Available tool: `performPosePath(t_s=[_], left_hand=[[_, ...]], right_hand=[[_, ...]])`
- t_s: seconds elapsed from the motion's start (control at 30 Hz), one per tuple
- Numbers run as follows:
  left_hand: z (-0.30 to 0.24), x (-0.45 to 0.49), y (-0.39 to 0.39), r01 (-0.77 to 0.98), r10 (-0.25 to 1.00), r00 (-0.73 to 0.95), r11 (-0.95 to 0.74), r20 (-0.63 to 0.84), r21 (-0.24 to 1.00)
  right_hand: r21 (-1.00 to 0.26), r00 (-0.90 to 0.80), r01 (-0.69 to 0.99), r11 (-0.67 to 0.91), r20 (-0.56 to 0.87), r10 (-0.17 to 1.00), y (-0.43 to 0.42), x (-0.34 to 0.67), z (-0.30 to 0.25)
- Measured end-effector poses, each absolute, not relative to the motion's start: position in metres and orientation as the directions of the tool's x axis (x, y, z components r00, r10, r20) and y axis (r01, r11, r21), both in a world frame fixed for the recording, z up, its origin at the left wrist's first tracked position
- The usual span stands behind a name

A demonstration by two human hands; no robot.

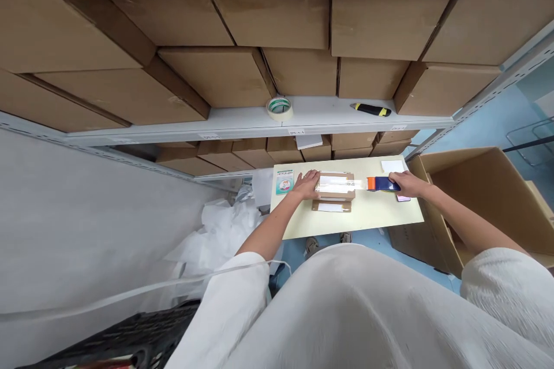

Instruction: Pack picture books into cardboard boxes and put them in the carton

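Observation:
On a pale yellow board [298, 222] stands a small brown cardboard box [341, 196] with white labels. My left hand [306, 185] lies with its fingers spread over the box's left end. In my right hand [405, 183] is a blue and orange tape dispenser [383, 184], with the fingers wrapped round it. A strip of clear tape [358, 184] runs from the dispenser to the top of the box. Just in front of that box lies a flat brown box piece [332, 206] with a white label.
A teal and white leaflet [284, 182] lies at the board's left, white paper [392, 166] at its right. Above, a shelf [322, 109] holds a tape roll [279, 108], a utility knife [371, 109] and several cartons. A large open carton [433, 242] stands right; white wrapping [225, 225] lies left.

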State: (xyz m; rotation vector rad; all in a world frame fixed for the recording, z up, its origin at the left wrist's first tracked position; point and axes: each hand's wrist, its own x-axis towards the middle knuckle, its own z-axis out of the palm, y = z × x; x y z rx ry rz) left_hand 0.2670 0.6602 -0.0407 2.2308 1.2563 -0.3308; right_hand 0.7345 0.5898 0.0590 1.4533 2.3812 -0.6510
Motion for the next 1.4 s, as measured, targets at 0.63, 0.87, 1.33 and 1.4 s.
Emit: performPosePath(t_s=[0.63, 0.87, 1.33, 1.4], left_hand=[[-0.048, 0.273, 0.665, 0.863, 0.729, 0.496, -0.356, -0.471, 0.358], [-0.051, 0.274, 0.665, 0.857, 0.729, 0.508, -0.372, -0.459, 0.356], [-0.048, 0.278, 0.663, 0.846, 0.728, 0.522, -0.378, -0.445, 0.376], [-0.048, 0.278, 0.663, 0.846, 0.725, 0.523, -0.376, -0.448, 0.377]], right_hand=[[-0.026, -0.335, 0.926, 0.377, -0.520, 0.786, 0.601, 0.711, -0.003], [0.063, -0.312, 0.916, 0.395, -0.505, 0.805, 0.618, 0.663, -0.003], [0.111, -0.335, 0.878, 0.466, -0.553, 0.763, 0.630, 0.650, 0.000], [0.117, -0.298, 0.892, 0.436, -0.571, 0.765, 0.636, 0.632, 0.000]])
